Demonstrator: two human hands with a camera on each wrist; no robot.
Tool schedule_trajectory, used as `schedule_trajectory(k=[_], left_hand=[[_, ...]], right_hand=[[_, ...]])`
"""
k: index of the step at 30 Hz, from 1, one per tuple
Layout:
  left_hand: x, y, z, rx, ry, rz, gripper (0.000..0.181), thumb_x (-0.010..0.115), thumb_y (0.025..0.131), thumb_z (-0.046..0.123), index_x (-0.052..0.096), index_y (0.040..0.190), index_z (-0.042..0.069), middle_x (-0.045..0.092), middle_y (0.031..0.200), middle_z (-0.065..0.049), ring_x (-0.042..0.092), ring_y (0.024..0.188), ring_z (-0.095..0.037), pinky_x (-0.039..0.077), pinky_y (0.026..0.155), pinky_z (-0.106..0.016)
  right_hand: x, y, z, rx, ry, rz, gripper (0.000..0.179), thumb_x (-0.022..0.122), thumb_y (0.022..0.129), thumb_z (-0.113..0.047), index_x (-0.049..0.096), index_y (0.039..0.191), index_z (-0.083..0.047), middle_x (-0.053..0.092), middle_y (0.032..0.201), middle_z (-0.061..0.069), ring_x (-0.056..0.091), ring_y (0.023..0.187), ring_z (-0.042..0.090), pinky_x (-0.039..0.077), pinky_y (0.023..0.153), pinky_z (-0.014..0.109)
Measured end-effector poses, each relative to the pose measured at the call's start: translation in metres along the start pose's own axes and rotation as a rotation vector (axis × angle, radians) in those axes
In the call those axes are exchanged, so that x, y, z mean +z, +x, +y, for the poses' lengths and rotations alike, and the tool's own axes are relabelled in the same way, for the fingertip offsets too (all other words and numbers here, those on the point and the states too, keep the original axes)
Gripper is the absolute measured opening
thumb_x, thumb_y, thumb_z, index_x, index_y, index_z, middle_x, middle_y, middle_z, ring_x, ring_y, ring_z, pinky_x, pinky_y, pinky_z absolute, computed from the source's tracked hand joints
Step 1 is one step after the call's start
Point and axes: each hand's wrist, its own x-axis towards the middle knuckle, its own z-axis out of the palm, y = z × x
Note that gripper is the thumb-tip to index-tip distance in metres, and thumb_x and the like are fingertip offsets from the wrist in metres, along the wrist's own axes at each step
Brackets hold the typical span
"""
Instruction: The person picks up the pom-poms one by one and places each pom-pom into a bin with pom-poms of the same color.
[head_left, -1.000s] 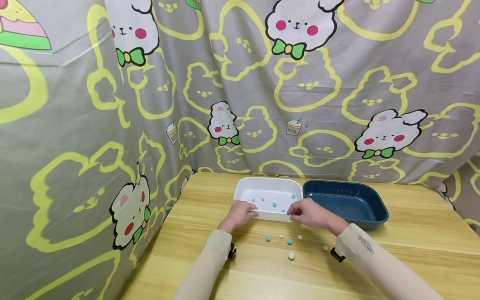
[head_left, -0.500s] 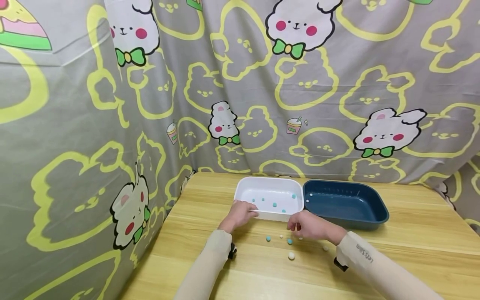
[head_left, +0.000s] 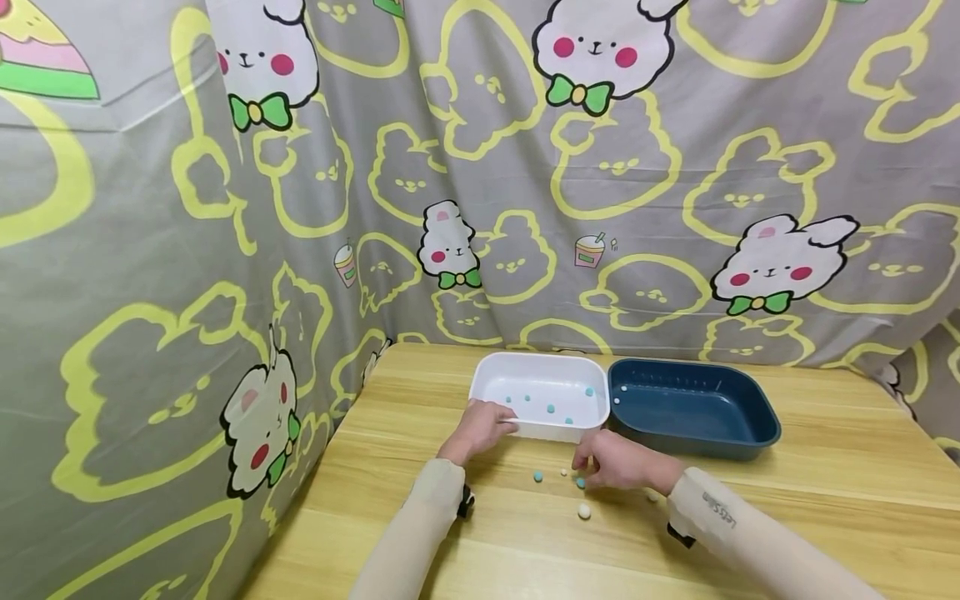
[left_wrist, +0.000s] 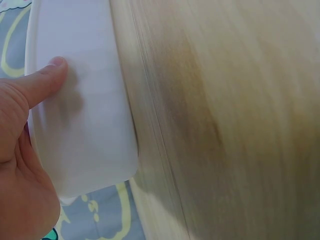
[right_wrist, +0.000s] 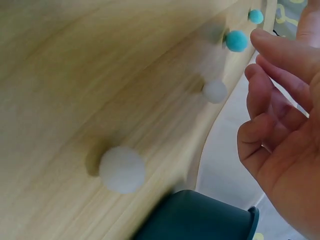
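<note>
My left hand (head_left: 477, 429) grips the near wall of a white plastic bin (head_left: 551, 432); in the left wrist view the thumb lies on the wall's outer side. Several small teal balls (head_left: 551, 409) lie inside the bin. My right hand (head_left: 618, 460) hovers low over the table, fingers bent and apart with nothing held. Near its fingertips are a teal ball (right_wrist: 236, 41) and a white ball (right_wrist: 215, 91). A larger white ball (head_left: 584, 511), another teal ball (head_left: 537, 477) and a tiny white ball (head_left: 564, 472) lie on the wood.
A dark blue bin (head_left: 693, 442) stands right of the white one, with two small white balls (head_left: 624, 388) at its left end. One more white ball (head_left: 652, 496) shows beside my right wrist. A patterned grey curtain (head_left: 510, 167) hangs behind the wooden table (head_left: 375, 467).
My right hand has come from the white bin's near rim down toward the loose balls. A second white ball has appeared in the blue bin. The left hand stays put.
</note>
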Motion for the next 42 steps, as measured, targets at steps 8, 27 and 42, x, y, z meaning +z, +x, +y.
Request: schedule_trajectory(k=[8, 27, 42], left_hand=[[-0.002, -0.001, 0.002, -0.016, -0.009, -0.014, 0.012, 0.066, 0.089, 0.028, 0.074, 0.082, 0.022, 0.071, 0.082, 0.013, 0.062, 0.081, -0.004, 0.033, 0.085, -0.033], [-0.001, 0.000, 0.001, -0.025, -0.006, -0.014, 0.012, 0.066, 0.088, 0.029, 0.075, 0.083, 0.022, 0.070, 0.081, 0.014, 0.062, 0.078, -0.002, 0.033, 0.086, -0.033], [-0.001, 0.000, 0.002, -0.037, -0.011, -0.023, 0.012, 0.066, 0.088, 0.029, 0.075, 0.084, 0.022, 0.070, 0.081, 0.014, 0.062, 0.078, -0.002, 0.033, 0.086, -0.033]], right_hand=[[0.006, 0.003, 0.002, -0.027, -0.031, -0.024, 0.014, 0.078, 0.072, -0.008, 0.071, 0.083, -0.012, 0.059, 0.079, -0.011, 0.054, 0.071, 0.006, 0.045, 0.064, 0.021], [0.011, 0.006, 0.002, -0.023, -0.075, -0.037, 0.014, 0.078, 0.071, -0.005, 0.071, 0.082, -0.011, 0.057, 0.075, -0.011, 0.050, 0.068, 0.002, 0.043, 0.061, 0.021], [0.003, 0.004, 0.000, 0.024, -0.023, -0.061, 0.008, 0.075, 0.078, -0.009, 0.072, 0.083, -0.013, 0.059, 0.078, -0.013, 0.054, 0.070, 0.004, 0.046, 0.064, 0.022]])
